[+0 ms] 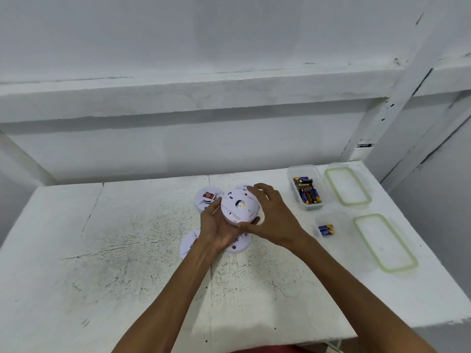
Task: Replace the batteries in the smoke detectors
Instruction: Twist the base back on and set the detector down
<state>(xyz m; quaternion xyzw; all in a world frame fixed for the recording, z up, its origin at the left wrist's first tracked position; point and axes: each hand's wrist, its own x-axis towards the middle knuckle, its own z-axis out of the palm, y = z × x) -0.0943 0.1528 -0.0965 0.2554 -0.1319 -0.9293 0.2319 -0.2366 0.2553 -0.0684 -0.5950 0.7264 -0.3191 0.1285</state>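
Both hands hold a round white smoke detector [239,206] above the middle of the white table, its back side tilted toward me. My left hand [216,229] cups it from below and the left. My right hand [272,215] grips its right edge, thumb under the rim. Another detector [207,198] with a red label lies behind it to the left. Two more detectors [188,244] [238,247] lie under my left wrist, partly hidden. A clear box [305,191] at the right holds several batteries. A second clear box [326,229] holds two blue batteries.
Two clear lids with green rims lie at the table's right side, one [348,186] at the back and one [384,242] nearer. The white table [114,250] is scratched. A white wall ledge runs behind it, with a diagonal white beam at the right.
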